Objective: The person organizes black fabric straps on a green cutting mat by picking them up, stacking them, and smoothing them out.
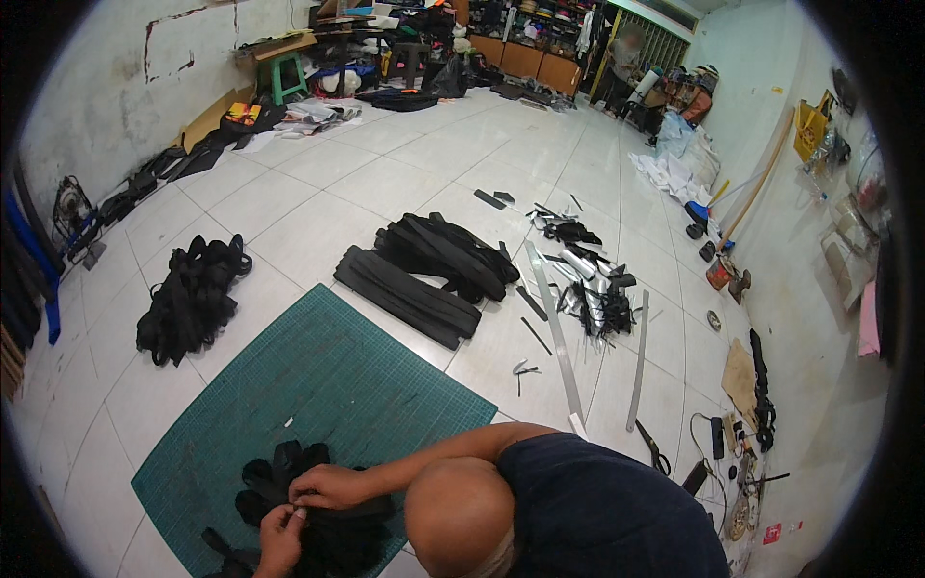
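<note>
My right hand (328,486) reaches in from the right, its fingers closed in a pinch. Beside it and a little nearer, my left hand (280,541) is also closed, its fingertips meeting those of the right. Both pinch at a loose heap of looped black straps (352,539), though the small bit between the fingertips is mostly hidden. Under the heap lies a green cutting mat (318,376), printed with a grid and scuffed with marks. A small white scrap (288,422) rests on it. Another black strap (226,549) trails off the heap at lower left.
Bundled black straps (193,299) lie left of the mat. Folded black strips (409,294) sit beyond it. To the right are two metal rulers (554,332), black and silver offcuts (597,289) and scissors (655,448). A green stool (285,77) and a person (624,67) are farther back.
</note>
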Motion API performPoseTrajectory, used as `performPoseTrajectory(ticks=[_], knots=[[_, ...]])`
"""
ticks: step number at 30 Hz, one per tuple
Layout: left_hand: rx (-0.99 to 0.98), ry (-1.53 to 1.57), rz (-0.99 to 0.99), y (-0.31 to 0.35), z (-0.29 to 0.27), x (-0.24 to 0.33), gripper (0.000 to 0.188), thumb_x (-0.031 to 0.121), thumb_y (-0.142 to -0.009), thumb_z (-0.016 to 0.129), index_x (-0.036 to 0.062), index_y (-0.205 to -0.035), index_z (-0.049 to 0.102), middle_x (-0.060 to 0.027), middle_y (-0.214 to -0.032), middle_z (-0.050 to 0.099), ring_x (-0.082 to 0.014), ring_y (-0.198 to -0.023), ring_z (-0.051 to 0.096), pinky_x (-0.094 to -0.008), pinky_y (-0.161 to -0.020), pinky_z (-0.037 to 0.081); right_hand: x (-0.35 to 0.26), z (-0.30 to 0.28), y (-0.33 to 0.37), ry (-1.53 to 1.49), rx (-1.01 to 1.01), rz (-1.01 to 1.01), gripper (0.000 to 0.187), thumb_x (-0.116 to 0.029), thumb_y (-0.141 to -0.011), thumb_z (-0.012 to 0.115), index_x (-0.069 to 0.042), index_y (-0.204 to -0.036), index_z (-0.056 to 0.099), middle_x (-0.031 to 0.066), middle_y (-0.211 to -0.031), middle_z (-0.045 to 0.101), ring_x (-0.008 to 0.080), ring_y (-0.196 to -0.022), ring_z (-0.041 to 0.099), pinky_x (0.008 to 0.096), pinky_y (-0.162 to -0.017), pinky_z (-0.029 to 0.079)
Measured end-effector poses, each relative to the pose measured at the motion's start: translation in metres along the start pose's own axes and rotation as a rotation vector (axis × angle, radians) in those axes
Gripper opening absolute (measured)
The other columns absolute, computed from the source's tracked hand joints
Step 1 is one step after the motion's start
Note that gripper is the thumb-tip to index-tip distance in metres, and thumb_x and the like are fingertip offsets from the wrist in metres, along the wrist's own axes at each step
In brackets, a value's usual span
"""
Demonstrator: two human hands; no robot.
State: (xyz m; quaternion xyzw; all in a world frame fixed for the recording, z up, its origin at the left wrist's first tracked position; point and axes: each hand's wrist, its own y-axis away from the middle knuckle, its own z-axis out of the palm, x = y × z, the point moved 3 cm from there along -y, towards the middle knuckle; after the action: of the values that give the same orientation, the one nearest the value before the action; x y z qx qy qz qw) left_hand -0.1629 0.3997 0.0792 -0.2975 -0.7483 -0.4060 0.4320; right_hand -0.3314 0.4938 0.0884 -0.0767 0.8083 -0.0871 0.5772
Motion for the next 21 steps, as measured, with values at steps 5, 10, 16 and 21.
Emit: performPoseTrajectory(ticks=[5,10,16,21], knots=[[0.089,0.051,0.042,0.002,-0.008,-0.001,0.015,0.013,-0.095,0.062,0.0007,-0.087,0.064,-0.0026,-0.076,0.062,-0.0103,-0.072,0.056,-0.0294,-0.066,0.044,-0.006,0.0,0.002,0.053,-0.027,-0.051,0.024,-0.013,-0.088,0.065,-0.004,-0.11,0.067,0.012,-0.095,0.067,0.0293,-0.088,0.062,0.039,-0.077,0.05],[0.16,-0.33,0.139,0.005,-0.002,0.016,0.018,0.013,-0.089,0.065,-0.0042,-0.083,0.064,-0.0143,-0.081,0.066,-0.0259,-0.075,0.063,-0.0365,-0.07,0.048,0.01,0.009,0.003,0.27,-0.022,-0.116,0.029,-0.013,-0.082,0.069,-0.005,-0.11,0.068,0.011,-0.096,0.066,0.0315,-0.092,0.06,0.0411,-0.08,0.049],[0.162,-0.653,0.194,0.007,0.007,0.04,0.02,0.014,-0.081,0.068,-0.0048,-0.088,0.068,-0.0235,-0.088,0.067,-0.0407,-0.085,0.065,-0.046,-0.078,0.05,0.006,0.017,0.002,0.581,-0.033,-0.049,0.017,-0.017,-0.08,0.067,-0.007,-0.094,0.066,0.0102,-0.086,0.059,0.0316,-0.088,0.059,0.044,-0.078,0.048],[0.219,-0.582,0.178,0.005,0.012,0.04,0.02,0.013,-0.08,0.068,-0.0053,-0.089,0.068,-0.0233,-0.088,0.067,-0.0385,-0.085,0.065,-0.0441,-0.079,0.05,0.017,0.02,0.006,0.528,0.006,0.176,0.017,-0.019,-0.081,0.067,-0.008,-0.093,0.063,0.0107,-0.094,0.058,0.0313,-0.093,0.058,0.0442,-0.078,0.045]])
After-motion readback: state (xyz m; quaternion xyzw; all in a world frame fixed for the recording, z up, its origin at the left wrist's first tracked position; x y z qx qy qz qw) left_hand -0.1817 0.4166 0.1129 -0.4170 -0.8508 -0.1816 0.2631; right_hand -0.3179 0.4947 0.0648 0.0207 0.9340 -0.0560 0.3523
